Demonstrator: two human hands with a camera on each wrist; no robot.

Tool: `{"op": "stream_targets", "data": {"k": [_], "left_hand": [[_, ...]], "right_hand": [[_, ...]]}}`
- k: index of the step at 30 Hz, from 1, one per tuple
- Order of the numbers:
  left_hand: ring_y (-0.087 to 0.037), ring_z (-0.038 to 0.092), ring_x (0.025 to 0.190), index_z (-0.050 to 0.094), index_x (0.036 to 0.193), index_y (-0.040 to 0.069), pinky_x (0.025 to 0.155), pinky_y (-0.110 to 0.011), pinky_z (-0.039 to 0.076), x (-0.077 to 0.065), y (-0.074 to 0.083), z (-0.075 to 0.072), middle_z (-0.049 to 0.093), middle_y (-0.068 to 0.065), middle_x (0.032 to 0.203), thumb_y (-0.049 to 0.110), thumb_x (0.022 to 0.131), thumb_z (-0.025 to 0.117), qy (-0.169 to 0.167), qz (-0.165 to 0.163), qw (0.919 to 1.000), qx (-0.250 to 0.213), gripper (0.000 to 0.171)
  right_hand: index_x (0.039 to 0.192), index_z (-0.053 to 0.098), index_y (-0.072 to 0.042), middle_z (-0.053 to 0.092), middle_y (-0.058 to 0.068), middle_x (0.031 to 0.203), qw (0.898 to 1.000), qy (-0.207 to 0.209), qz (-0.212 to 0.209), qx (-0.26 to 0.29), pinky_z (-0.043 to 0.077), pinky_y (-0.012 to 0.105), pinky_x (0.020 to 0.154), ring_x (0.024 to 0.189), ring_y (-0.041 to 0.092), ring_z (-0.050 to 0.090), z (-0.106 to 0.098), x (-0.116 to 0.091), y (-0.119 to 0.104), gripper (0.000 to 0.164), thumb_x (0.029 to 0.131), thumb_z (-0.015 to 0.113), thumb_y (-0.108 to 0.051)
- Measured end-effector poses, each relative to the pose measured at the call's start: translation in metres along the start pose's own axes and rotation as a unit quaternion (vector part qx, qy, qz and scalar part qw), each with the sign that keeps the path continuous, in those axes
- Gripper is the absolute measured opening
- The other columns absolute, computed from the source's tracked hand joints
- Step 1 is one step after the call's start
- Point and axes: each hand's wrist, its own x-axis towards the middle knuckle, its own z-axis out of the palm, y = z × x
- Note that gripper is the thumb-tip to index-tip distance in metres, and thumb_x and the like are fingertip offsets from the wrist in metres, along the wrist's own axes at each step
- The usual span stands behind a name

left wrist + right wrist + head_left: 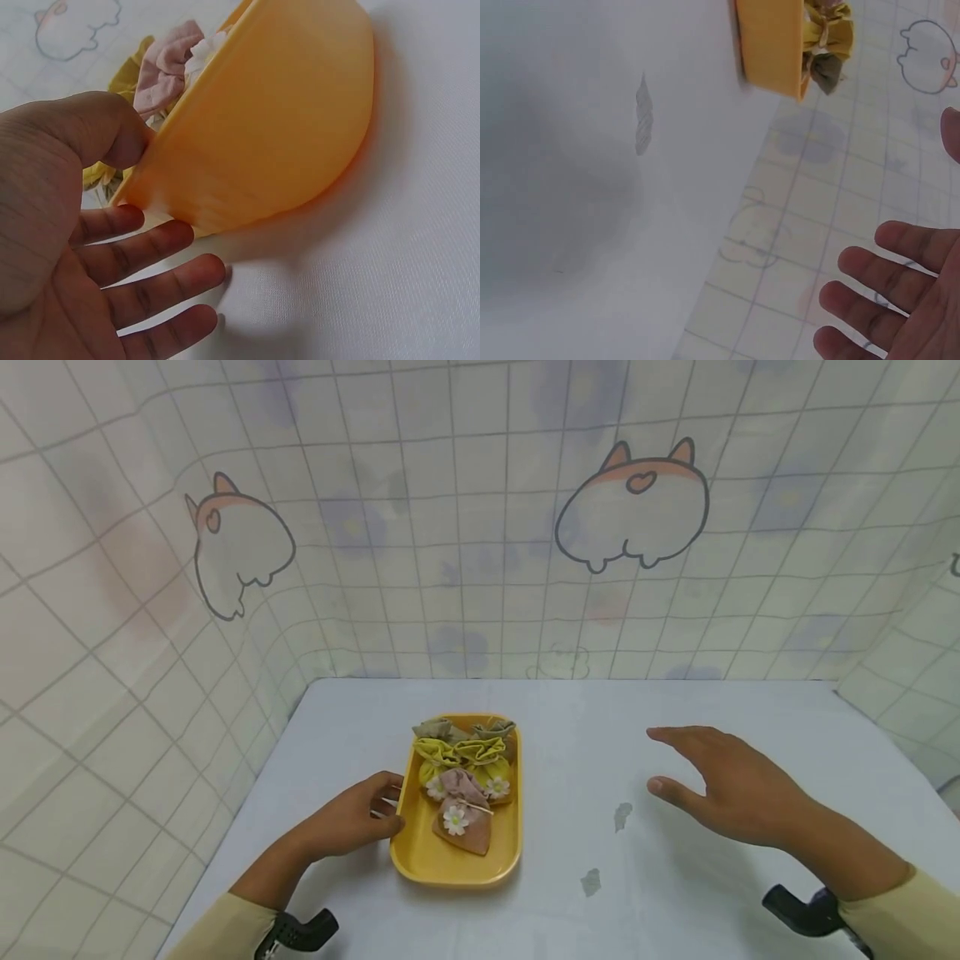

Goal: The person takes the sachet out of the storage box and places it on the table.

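Observation:
A yellow tray (422,862) lies on the white table, left of centre. My left hand (352,817) pinches its left rim; in the left wrist view the thumb (124,142) lies over the rim while the other fingers spread along the outer wall. Inside, a pink drawstring pouch (475,837) with a white flower rests in front of yellow pouches (489,770), also with flowers. Behind them show olive-grey pouches (493,728), partly hidden. My right hand (738,789) hovers over the table to the right, apart from the tray, fingers extended and holding nothing.
Two small grey patches (622,816) mark the white table (570,735) between the tray and my right hand. A gridded curtain (465,568) with cartoon animal prints hangs behind the table and along both sides.

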Motion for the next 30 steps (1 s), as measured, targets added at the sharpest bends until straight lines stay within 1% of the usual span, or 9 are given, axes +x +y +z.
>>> {"op": "stream_targets", "data": {"k": [6, 9, 12, 16, 18, 21, 25, 30], "left_hand": [[-0.023, 0.064, 0.111, 0.055, 0.138, 0.009, 0.088, -0.042, 0.058, 0.001, -0.006, 0.001, 0.062, -0.008, 0.132, 0.023, 0.087, 0.079, -0.004, 0.005, 0.9996, -0.027, 0.058], [-0.024, 0.064, 0.112, 0.054, 0.139, 0.009, 0.089, -0.043, 0.058, 0.0, -0.008, 0.0, 0.061, -0.009, 0.133, 0.022, 0.088, 0.079, -0.011, 0.011, 0.9991, -0.04, 0.058], [-0.025, 0.064, 0.112, 0.053, 0.14, 0.008, 0.09, -0.043, 0.058, 0.0, -0.008, -0.001, 0.06, -0.009, 0.135, 0.022, 0.089, 0.079, -0.019, 0.018, 0.9982, -0.053, 0.059], [-0.026, 0.065, 0.113, 0.052, 0.142, 0.007, 0.09, -0.043, 0.058, -0.001, -0.008, -0.002, 0.06, -0.01, 0.136, 0.022, 0.09, 0.079, -0.026, 0.025, 0.9973, -0.063, 0.06], [-0.026, 0.065, 0.112, 0.052, 0.142, 0.007, 0.09, -0.043, 0.058, -0.001, -0.008, -0.002, 0.06, -0.011, 0.136, 0.022, 0.09, 0.079, -0.027, 0.027, 0.9971, -0.065, 0.061], [-0.026, 0.065, 0.112, 0.051, 0.142, 0.007, 0.09, -0.043, 0.058, -0.002, -0.008, -0.003, 0.059, -0.011, 0.137, 0.022, 0.09, 0.079, -0.029, 0.029, 0.997, -0.066, 0.061], [-0.025, 0.064, 0.112, 0.052, 0.142, 0.007, 0.09, -0.043, 0.058, -0.002, -0.008, -0.003, 0.059, -0.011, 0.137, 0.022, 0.09, 0.079, -0.029, 0.032, 0.997, -0.063, 0.061], [-0.025, 0.064, 0.112, 0.052, 0.142, 0.007, 0.09, -0.043, 0.058, -0.003, -0.007, -0.003, 0.059, -0.01, 0.137, 0.022, 0.09, 0.079, -0.026, 0.032, 0.9976, -0.056, 0.061]], "right_hand": [[0.152, 0.049, -0.016, 0.052, 0.018, 0.149, 1.0, -0.006, -0.003, 0.008, 0.037, 0.069, 0.107, 0.136, 0.045, 0.046, 0.003, 0.006, -0.006, 0.091, 0.091, 0.039, -0.081], [0.152, 0.05, -0.016, 0.052, 0.018, 0.148, 1.0, -0.008, -0.007, 0.013, 0.037, 0.068, 0.107, 0.135, 0.045, 0.046, 0.005, 0.009, -0.01, 0.093, 0.09, 0.036, -0.083], [0.151, 0.051, -0.016, 0.053, 0.017, 0.148, 1.0, -0.009, -0.011, 0.019, 0.037, 0.068, 0.107, 0.135, 0.044, 0.047, 0.007, 0.013, -0.014, 0.088, 0.092, 0.041, -0.08], [0.15, 0.052, -0.016, 0.054, 0.017, 0.147, 0.999, -0.01, -0.017, 0.029, 0.039, 0.067, 0.106, 0.135, 0.043, 0.047, 0.008, 0.017, -0.02, 0.075, 0.096, 0.056, -0.067], [0.15, 0.053, -0.016, 0.054, 0.017, 0.147, 0.999, -0.011, -0.019, 0.032, 0.039, 0.067, 0.106, 0.135, 0.043, 0.048, 0.009, 0.019, -0.024, 0.071, 0.096, 0.06, -0.062], [0.148, 0.054, -0.016, 0.055, 0.015, 0.147, 0.999, -0.013, -0.018, 0.035, 0.04, 0.066, 0.107, 0.135, 0.042, 0.048, 0.011, 0.024, -0.029, 0.07, 0.096, 0.062, -0.061], [0.143, 0.059, -0.018, 0.057, 0.013, 0.145, 0.999, -0.018, -0.008, 0.04, 0.041, 0.065, 0.106, 0.135, 0.039, 0.049, 0.016, 0.03, -0.037, 0.068, 0.094, 0.061, -0.065], [0.141, 0.061, -0.02, 0.058, 0.01, 0.144, 0.999, -0.027, -0.004, 0.045, 0.044, 0.063, 0.105, 0.134, 0.037, 0.051, 0.022, 0.037, -0.045, 0.064, 0.094, 0.062, -0.064]]}}
